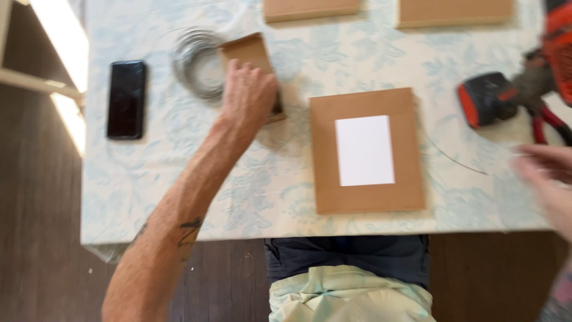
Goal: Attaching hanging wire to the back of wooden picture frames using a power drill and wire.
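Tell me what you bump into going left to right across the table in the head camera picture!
Black flat phone → grey wire coil → left hand → brown cardboard frame with white middle → red-and-black power tool → blurred right hand.

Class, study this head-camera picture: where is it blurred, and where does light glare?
Head view: the right hand at the right edge is smeared by motion blur; the whole frame is slightly soft; the left hand on the small brown cardboard box is sharper; bright glare strips burn out the upper left.
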